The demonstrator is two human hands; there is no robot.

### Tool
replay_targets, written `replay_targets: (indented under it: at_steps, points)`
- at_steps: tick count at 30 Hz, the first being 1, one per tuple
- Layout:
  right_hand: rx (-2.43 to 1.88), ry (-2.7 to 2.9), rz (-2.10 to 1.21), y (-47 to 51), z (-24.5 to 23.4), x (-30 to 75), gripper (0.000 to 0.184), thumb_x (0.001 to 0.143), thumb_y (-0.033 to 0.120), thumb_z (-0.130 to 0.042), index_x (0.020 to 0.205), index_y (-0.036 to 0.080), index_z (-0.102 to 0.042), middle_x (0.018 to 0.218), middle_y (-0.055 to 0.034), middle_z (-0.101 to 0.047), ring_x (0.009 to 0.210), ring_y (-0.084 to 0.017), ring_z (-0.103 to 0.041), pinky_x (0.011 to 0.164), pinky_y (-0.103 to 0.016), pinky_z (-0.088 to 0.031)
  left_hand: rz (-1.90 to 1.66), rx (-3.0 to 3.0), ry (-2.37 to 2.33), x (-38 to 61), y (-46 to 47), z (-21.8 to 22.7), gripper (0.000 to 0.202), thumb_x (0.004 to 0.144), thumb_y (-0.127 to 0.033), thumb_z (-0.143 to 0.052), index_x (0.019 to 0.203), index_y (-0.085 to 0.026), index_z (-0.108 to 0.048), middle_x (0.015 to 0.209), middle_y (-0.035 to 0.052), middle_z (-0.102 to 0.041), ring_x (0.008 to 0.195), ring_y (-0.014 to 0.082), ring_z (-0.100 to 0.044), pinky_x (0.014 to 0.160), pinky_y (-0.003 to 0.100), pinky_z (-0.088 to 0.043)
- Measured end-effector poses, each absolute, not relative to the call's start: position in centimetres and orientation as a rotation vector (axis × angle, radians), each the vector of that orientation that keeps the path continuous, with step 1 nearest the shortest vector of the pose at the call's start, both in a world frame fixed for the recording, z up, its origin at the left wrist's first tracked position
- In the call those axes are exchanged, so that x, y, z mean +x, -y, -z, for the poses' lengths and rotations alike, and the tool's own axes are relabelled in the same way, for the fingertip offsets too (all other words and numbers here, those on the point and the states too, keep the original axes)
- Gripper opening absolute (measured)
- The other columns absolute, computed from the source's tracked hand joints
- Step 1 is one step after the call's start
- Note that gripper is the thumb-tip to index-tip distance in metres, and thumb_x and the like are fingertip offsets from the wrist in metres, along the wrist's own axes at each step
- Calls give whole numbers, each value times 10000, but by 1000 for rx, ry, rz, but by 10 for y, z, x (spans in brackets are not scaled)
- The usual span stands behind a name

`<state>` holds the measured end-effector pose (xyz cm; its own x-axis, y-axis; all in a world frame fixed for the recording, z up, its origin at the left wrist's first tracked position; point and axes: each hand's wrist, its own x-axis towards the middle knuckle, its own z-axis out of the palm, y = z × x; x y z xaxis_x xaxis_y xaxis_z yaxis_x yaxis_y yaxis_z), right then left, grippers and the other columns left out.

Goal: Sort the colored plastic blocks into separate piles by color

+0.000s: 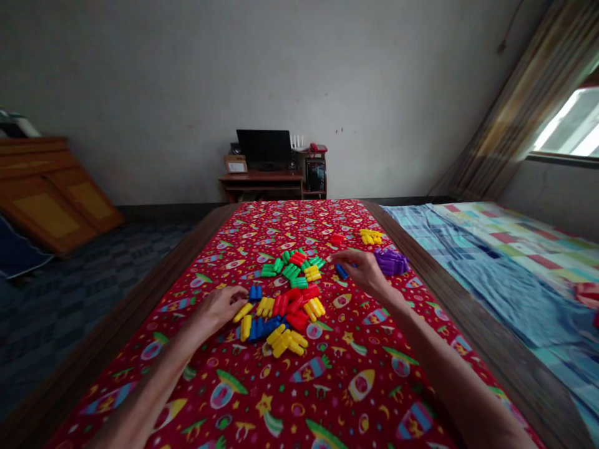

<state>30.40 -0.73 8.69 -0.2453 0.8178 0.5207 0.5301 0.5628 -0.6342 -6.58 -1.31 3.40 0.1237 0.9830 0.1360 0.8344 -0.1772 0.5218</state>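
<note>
Blocks of blue (342, 272) lie right at the right hand (362, 268), just under its fingers and partly covered by them. The block that shows best has its long axis slanting from far left to near right, so it runs across the fingers, which point left. That hand is plainly the nearer one; the left hand (224, 305) rests well apart, to the left and closer to the body. The right fingers are bent down over the blue — whether they pinch it or only hover, I cannot tell.

The left hand is loosely curled, its fingertips beside a blue pair (255, 293) and a slanting yellow block (243, 312); whether it grips anything is hidden too.

Around the right hand the space is shared. Green blocks (291, 272) lie to its left, with a yellow clump (312, 273) at their near side. The purple pile (391, 262) sits close on its right, beyond the wrist, and a few yellow blocks (370, 237) and a red piece (337, 239) lie farther off. Between the two hands spreads a mixed heap — red blocks (297, 319) and yellow ones (283, 340) lying at many angles on the printed red cloth (337, 405) — which stands in the straight way from one hand to the other.
</note>
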Motion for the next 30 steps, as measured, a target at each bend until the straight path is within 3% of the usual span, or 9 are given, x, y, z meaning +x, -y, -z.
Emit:
replay_targets:
  at_steps: [5,9,12,15,19,23,26,28,30]
  points:
    - [-860,2350,-488,34,-78,272,218,856,126,-501,912,164,-707,657,0,-639,565,-94,-507,564,-192,-375,-708,2032,-1748,-69,11,-32,400,659,-488,-600,950,-230,-693,782,45,-724,734,259,-685,633,313,-519]
    - [-701,2445,-449,42,-69,259,207,862,90,-517,963,165,-681,692,-10,-627,593,-100,-499,577,-203,-363,-611,2112,-1848,-57,20,-26,418,657,-459,-650,999,-222,-684,992,101,-718,947,315,-664,825,387,-511]
    - [-671,2444,-411,42,-63,256,232,872,87,-499,993,176,-677,734,-33,-646,625,-114,-524,588,-211,-371,-592,2142,-1931,-40,20,-23,457,720,-413,-597,1118,-195,-652,1031,126,-694,986,322,-647,874,408,-493]
    - [-679,2416,-378,42,-62,255,248,886,96,-481,1026,168,-673,747,-48,-663,625,-122,-543,578,-216,-371,-580,2193,-1945,-27,13,-25,376,769,-399,-554,1071,-207,-672,1006,112,-680,958,297,-647,856,374,-499]
    - [-665,2392,-373,45,-67,257,287,873,77,-476,1082,144,-661,737,-52,-673,625,-135,-572,577,-225,-394,-811,2186,-1889,-21,8,-34,279,724,-363,-595,940,-213,-688,991,103,-670,929,296,-650,848,380,-508]
    - [-658,2309,-280,44,-65,254,343,939,155,-443,1254,109,-572,988,-152,-698,847,-193,-646,703,-275,-485,-1046,2016,-1548,-6,19,-48,328,708,-415,-645,969,-215,-657,1016,75,-692,954,268,-659,870,368,-528]
    - [-653,2303,-69,43,-59,247,418,956,224,-455,1353,96,-479,1250,-242,-595,1086,-260,-598,823,-360,-499,-980,1784,-1217,17,38,-53,436,720,-495,-666,1056,-223,-608,1060,69,-708,979,261,-675,852,355,-551]
    - [-647,2382,4,43,-57,244,377,961,202,-452,1329,136,-503,1182,-191,-639,1019,-229,-618,806,-334,-491,-930,1682,-1104,31,49,-53,452,731,-527,-662,1062,-229,-583,1082,78,-708,991,257,-681,830,341,-561]
    - [-670,2476,21,44,-58,245,281,970,182,-445,1218,161,-575,977,-106,-693,849,-180,-634,738,-282,-467,-910,1653,-1073,39,56,-54,435,780,-542,-613,1068,-220,-563,1062,89,-712,961,246,-692,789,331,-569]
